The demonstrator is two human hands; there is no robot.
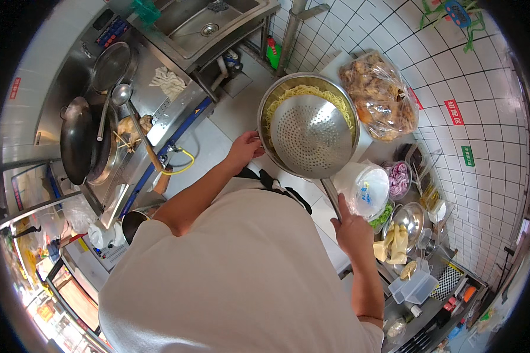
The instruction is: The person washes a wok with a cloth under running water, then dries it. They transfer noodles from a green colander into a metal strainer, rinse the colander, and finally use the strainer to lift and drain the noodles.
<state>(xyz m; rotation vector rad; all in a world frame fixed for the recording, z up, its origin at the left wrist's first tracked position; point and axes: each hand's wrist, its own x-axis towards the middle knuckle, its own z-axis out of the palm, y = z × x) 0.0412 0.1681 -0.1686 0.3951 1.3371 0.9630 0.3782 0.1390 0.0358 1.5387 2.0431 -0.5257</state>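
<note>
A large steel basin point(263, 101) holds yellow noodles point(304, 90). A round perforated steel strainer point(311, 132) lies over the basin's opening, covering much of the noodles. My right hand point(353, 229) is closed around the strainer's handle point(330, 194), to the lower right of the basin. My left hand point(246, 149) is at the basin's left rim, fingers curled against it; the fingertips are partly hidden, and its grip on the rim looks light. Beside the basin's right rim rests a clear plastic bag of fried food point(375, 97).
A white lidded tub point(370, 189), a container of sliced purple onion point(399, 178), chopped greens point(383, 216) and a steel bowl point(413, 216) line the right side. At left, a stove counter bears a dark wok point(77, 141), a ladle point(122, 94) and a cloth point(168, 82). A sink point(190, 39) is beyond.
</note>
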